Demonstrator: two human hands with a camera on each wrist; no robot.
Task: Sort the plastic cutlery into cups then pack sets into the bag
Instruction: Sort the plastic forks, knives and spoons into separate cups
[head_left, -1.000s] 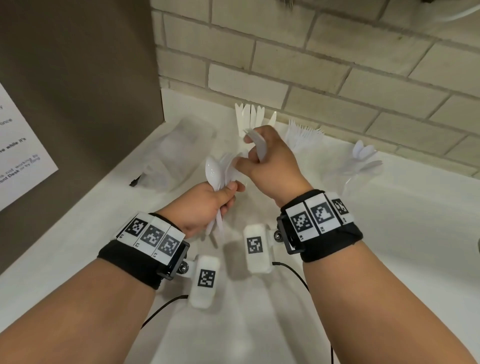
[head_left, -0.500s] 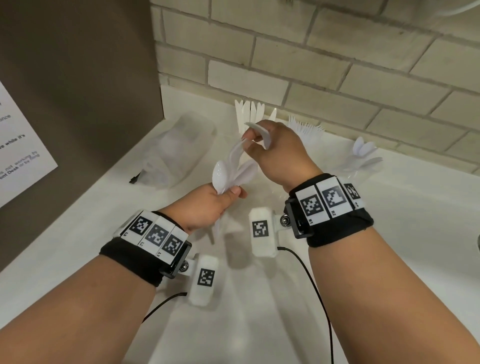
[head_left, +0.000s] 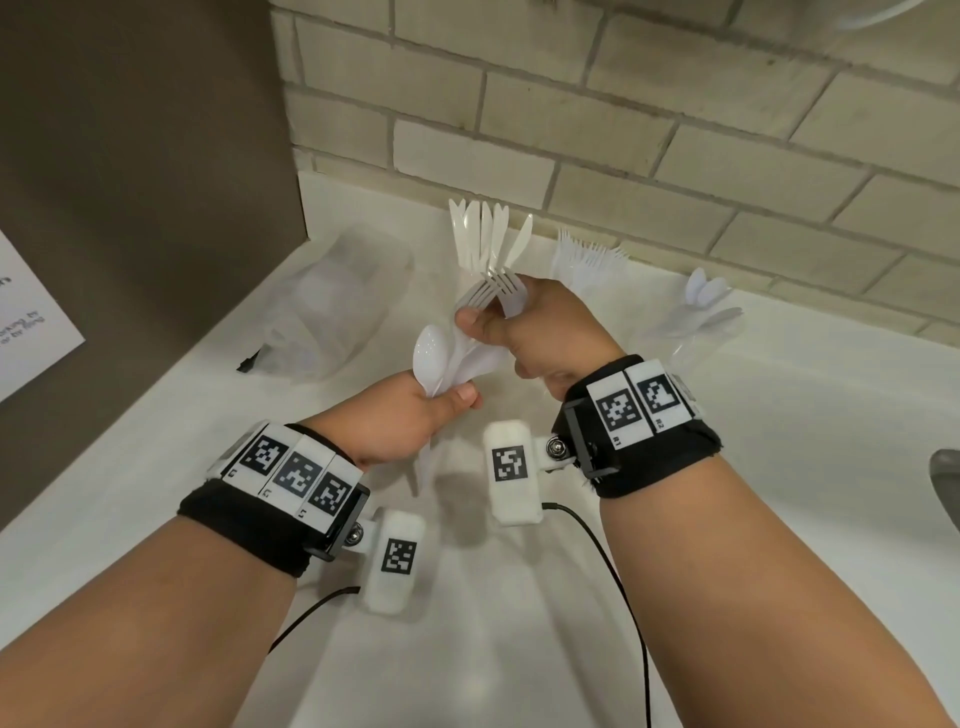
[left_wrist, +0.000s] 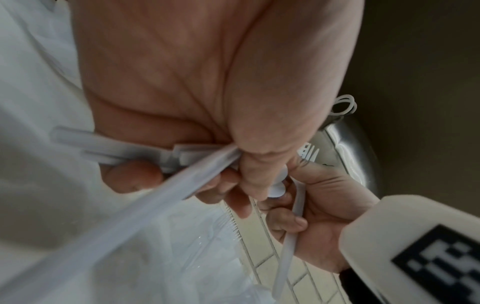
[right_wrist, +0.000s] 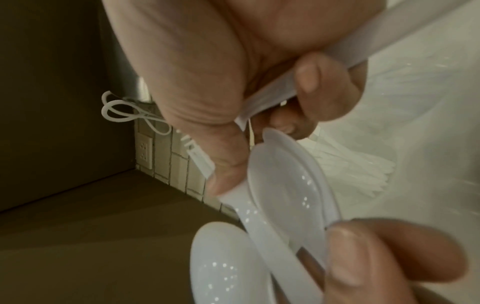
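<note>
Hands meet at frame centre above a white counter (head_left: 779, 467): the left hand (head_left: 400, 421) curls round a fan of spoons (head_left: 431, 353), while the right hand (head_left: 535, 332) pinches forks (head_left: 493, 291) drawn from that mixed bunch. Sorted knives (head_left: 483, 234), forks and spoons stand in clear cups along the brick wall (head_left: 675, 130); the bag (head_left: 337, 306) lies at centre left. With smooth, slim handles crowded in one fist, a loosened grip could spill the spoons onto the counter.
</note>
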